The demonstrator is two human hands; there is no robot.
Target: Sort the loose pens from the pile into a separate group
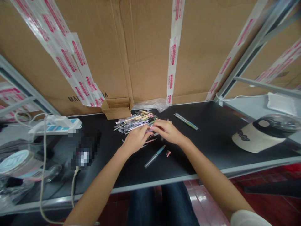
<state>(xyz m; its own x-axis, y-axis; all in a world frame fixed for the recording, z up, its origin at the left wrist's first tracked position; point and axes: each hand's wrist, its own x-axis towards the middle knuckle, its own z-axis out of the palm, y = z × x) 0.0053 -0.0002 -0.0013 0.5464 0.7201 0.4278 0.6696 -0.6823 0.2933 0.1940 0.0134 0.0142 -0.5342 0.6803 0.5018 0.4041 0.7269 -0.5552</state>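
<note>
My left hand [136, 138] and my right hand [169, 131] meet at the front edge of a heap of pen parts [134, 122] on the black table. Fingertips of both are pinched together around something small that the fingers hide. Thin refills and clear barrels in the heap lie in many directions, just beyond my hands. Nearer to me lies a clear pen barrel with a blue grip [155, 156]. Beside it are small pink pieces [167, 153]. A few slim pens [185, 121] lie together to the right of my right hand.
An open cardboard box [117, 110] and crumpled clear plastic [152, 104] stand behind the heap. On the left are a power strip [56, 125], cables and a round tub [17, 163]. A cream-coloured appliance [256, 135] is at right. Large taped cardboard [148, 56] walls off the back.
</note>
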